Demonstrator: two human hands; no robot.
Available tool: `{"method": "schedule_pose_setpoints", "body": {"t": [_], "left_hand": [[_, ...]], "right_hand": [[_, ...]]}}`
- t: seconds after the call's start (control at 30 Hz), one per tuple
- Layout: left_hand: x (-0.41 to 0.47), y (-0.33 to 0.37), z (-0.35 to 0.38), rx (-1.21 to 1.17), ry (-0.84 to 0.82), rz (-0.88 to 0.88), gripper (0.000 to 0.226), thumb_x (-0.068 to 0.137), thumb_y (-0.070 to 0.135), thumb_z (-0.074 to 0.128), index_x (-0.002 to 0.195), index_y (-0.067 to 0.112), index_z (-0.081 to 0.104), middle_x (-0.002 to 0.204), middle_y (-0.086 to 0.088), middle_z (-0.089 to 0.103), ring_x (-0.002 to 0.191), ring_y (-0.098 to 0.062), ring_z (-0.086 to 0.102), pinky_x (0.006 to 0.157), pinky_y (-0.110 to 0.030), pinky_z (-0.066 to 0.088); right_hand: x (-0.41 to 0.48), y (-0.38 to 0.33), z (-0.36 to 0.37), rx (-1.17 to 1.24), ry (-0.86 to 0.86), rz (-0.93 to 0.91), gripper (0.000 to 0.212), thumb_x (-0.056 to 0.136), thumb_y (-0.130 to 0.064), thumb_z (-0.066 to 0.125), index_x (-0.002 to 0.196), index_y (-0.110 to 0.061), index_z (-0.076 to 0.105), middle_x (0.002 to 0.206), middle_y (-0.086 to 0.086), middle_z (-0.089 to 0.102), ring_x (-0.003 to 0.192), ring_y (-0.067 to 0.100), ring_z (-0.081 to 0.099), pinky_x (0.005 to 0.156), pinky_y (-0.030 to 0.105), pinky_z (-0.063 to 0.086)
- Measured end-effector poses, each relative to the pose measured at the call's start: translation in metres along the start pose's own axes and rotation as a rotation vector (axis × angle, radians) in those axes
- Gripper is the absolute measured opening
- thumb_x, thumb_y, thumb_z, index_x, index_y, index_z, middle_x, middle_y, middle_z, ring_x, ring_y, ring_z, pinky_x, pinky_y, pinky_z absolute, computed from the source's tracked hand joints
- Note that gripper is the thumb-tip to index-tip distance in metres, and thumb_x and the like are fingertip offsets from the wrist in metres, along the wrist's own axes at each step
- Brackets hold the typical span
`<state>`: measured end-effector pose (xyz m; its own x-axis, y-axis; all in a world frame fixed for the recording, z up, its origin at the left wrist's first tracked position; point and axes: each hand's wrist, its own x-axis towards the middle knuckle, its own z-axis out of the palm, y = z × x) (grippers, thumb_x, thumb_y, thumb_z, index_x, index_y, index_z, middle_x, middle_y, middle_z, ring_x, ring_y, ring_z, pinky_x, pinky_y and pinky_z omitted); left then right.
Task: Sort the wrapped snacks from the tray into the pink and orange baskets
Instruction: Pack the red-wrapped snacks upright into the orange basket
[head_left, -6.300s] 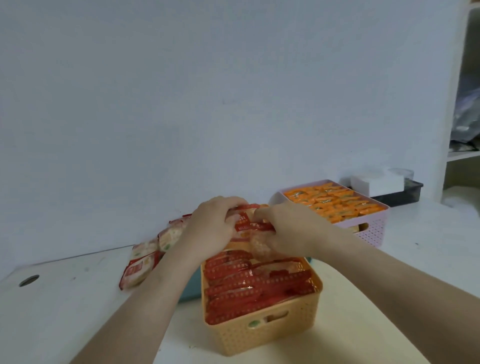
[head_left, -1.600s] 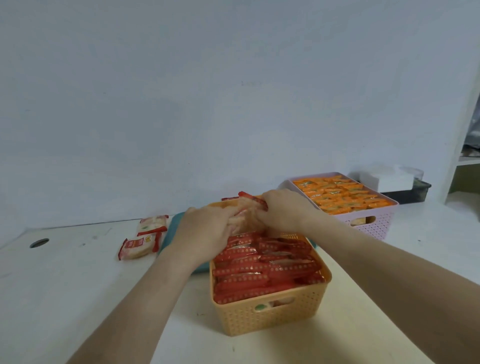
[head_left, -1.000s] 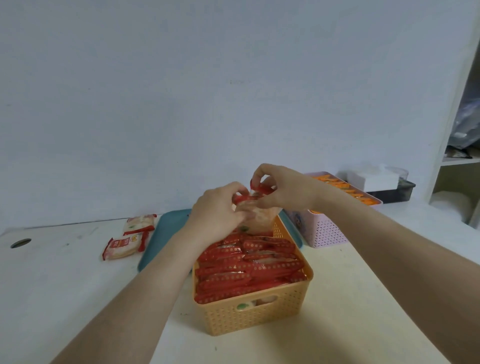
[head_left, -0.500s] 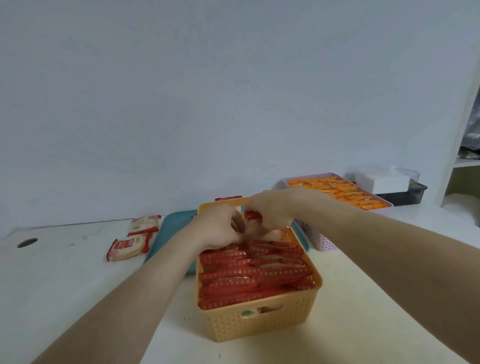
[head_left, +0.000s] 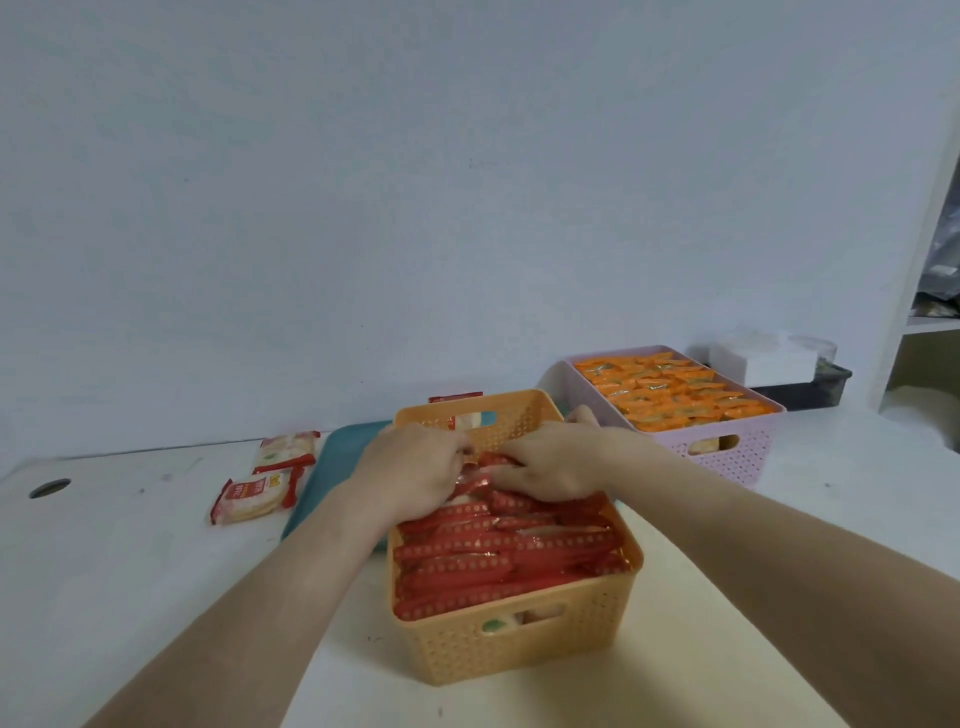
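The orange basket (head_left: 514, 647) stands in front of me, packed with upright red-wrapped snacks (head_left: 498, 561). My left hand (head_left: 415, 467) and my right hand (head_left: 550, 462) both rest inside its far end, fingers pressed onto a red-wrapped snack (head_left: 480, 470) between them. The pink basket (head_left: 727, 457) at the right rear is full of orange-wrapped snacks (head_left: 670, 389). The teal tray (head_left: 324, 478) lies behind and left of the orange basket, mostly hidden by my left arm.
Two red-and-white snack packs (head_left: 254, 496) (head_left: 285, 448) lie on the white table left of the tray. One more red pack (head_left: 456, 399) shows behind the orange basket. A white box (head_left: 763, 358) on a dark container sits far right, by a shelf.
Both hands have come down from above the basket rim and now press the red snack in among the others at the far end. The view shifted slightly.
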<state>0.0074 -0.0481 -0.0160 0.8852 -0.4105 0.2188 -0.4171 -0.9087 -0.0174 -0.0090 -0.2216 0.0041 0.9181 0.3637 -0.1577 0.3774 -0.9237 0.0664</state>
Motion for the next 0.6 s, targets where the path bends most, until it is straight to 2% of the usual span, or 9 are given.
{"method": "schedule_pose_setpoints", "body": {"t": [0.07,0.13,0.2,0.23,0.3,0.37,0.5,0.6], "left_hand": [[-0.004,0.002,-0.005,0.020,-0.012,0.034,0.035,0.101,0.036,0.033,0.120,0.030,0.063,0.118,0.003,0.068,0.106,-0.022,0.061,0.089,-0.038,0.047],[-0.004,0.002,-0.007,-0.004,-0.006,0.034,0.034,0.102,0.036,0.033,0.105,0.025,0.065,0.106,0.003,0.069,0.099,-0.021,0.062,0.083,-0.036,0.045],[-0.004,0.000,-0.007,-0.036,-0.012,0.013,0.036,0.102,0.036,0.032,0.088,0.021,0.061,0.094,0.003,0.068,0.091,-0.020,0.061,0.081,-0.036,0.043],[-0.003,0.000,-0.009,-0.006,-0.037,0.012,0.039,0.102,0.038,0.030,0.084,0.021,0.059,0.090,0.003,0.066,0.089,-0.018,0.059,0.085,-0.037,0.043],[-0.002,0.005,-0.013,0.110,-0.171,0.009,0.050,0.103,0.043,0.020,0.087,0.022,0.062,0.094,0.002,0.066,0.093,-0.017,0.057,0.102,-0.041,0.035],[0.002,0.010,-0.017,0.159,-0.310,-0.016,0.063,0.102,0.050,0.010,0.097,0.022,0.067,0.110,-0.003,0.069,0.109,-0.018,0.057,0.111,-0.043,0.022],[0.008,0.009,-0.023,0.063,-0.367,-0.032,0.070,0.100,0.058,0.008,0.097,0.020,0.067,0.113,-0.003,0.068,0.112,-0.020,0.055,0.108,-0.045,0.023],[0.011,0.005,-0.022,0.034,-0.384,-0.031,0.067,0.101,0.055,0.012,0.100,0.018,0.067,0.114,-0.002,0.067,0.113,-0.018,0.054,0.111,-0.044,0.021]], "right_hand": [[-0.005,-0.001,0.015,0.023,0.260,-0.016,0.058,0.096,-0.059,0.017,0.106,-0.024,0.062,0.120,0.001,0.064,0.119,0.025,0.050,0.095,0.049,0.024],[-0.010,-0.004,0.022,0.085,0.412,-0.027,0.054,0.099,-0.052,0.017,0.088,-0.024,0.063,0.105,0.000,0.068,0.109,0.023,0.055,0.093,0.047,0.028],[-0.009,-0.004,0.024,0.095,0.443,-0.014,0.054,0.100,-0.049,0.018,0.083,-0.024,0.064,0.097,-0.002,0.069,0.103,0.022,0.057,0.092,0.047,0.029],[-0.008,-0.003,0.024,0.093,0.450,-0.009,0.055,0.100,-0.049,0.018,0.084,-0.024,0.065,0.096,-0.002,0.069,0.101,0.022,0.057,0.091,0.047,0.029],[-0.005,-0.002,0.026,0.135,0.444,0.005,0.056,0.099,-0.050,0.020,0.085,-0.023,0.066,0.096,-0.003,0.069,0.099,0.021,0.058,0.091,0.048,0.029],[-0.004,-0.002,0.027,0.184,0.437,0.018,0.054,0.098,-0.049,0.021,0.085,-0.021,0.066,0.097,-0.002,0.069,0.097,0.021,0.059,0.092,0.049,0.029],[-0.006,-0.002,0.026,0.187,0.446,0.034,0.050,0.098,-0.047,0.021,0.080,-0.022,0.061,0.095,-0.003,0.068,0.094,0.020,0.059,0.093,0.050,0.028],[-0.007,-0.003,0.026,0.192,0.431,0.039,0.048,0.098,-0.044,0.022,0.079,-0.020,0.060,0.090,-0.005,0.066,0.090,0.019,0.058,0.094,0.049,0.026]]}}
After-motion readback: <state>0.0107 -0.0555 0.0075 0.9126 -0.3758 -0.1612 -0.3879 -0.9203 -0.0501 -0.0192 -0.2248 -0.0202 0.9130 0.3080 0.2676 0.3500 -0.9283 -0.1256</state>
